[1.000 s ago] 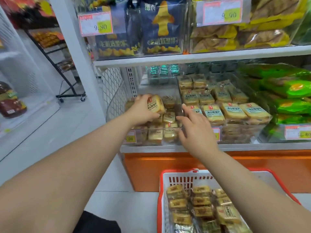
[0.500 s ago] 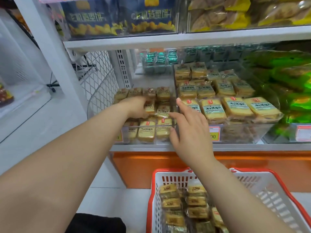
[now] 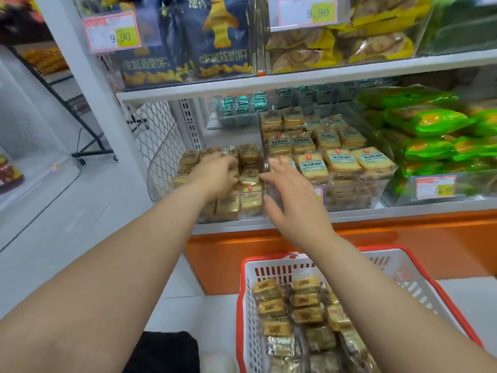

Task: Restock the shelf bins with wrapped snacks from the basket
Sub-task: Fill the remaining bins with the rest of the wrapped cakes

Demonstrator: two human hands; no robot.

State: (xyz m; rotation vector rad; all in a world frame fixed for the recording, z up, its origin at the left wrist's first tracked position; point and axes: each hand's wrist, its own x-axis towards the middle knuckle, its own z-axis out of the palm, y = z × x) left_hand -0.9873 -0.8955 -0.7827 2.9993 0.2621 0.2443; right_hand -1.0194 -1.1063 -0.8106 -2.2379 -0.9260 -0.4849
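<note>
Small yellow-brown wrapped snacks (image 3: pixel 251 200) fill the left clear bin (image 3: pixel 161 170) on the lower shelf. My left hand (image 3: pixel 215 177) reaches into that bin and rests on top of the packs, fingers bent down onto them. My right hand (image 3: pixel 290 195) hovers with fingers spread at the divider between this bin and the neighbouring bin of larger yellow packs (image 3: pixel 341 162); it holds nothing. Below, the red-and-white basket (image 3: pixel 269 258) holds several more wrapped snacks (image 3: pixel 271 305), with my right forearm across it.
Green packs (image 3: pixel 430 122) fill the bin to the right. The upper shelf (image 3: pixel 322 76) carries dark blue bags (image 3: pixel 215 36) and yellow bags, with price tags (image 3: pixel 113 30). An orange base panel (image 3: pixel 403 251) runs under the shelf. A black wheeled rack (image 3: pixel 91 146) stands far left.
My left hand carried a snack a second ago and has lowered it into the left bin, now resting on the packs. My right hand shifted slightly right and spread its fingers.
</note>
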